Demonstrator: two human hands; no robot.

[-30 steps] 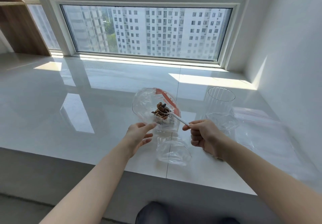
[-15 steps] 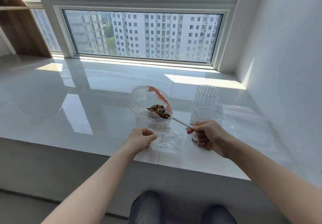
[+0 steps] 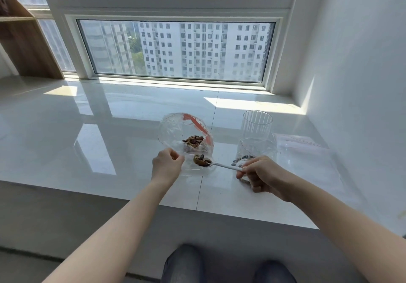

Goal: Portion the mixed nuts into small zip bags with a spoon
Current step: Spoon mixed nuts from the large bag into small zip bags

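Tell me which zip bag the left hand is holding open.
The small clear bag nearest the counter edge, where the loaded spoon is. The left hand pinches its rim; the red-striped bag behind stands alone.

Setting: a room in a high-rise flat, a home.
Work surface: a wide, glossy white window ledge served as a counter.
Window: a sliding window looked out on tall apartment blocks at similar height.
Furniture: a wooden shelf unit stood at the left.
Walls: plain white wall on the right.
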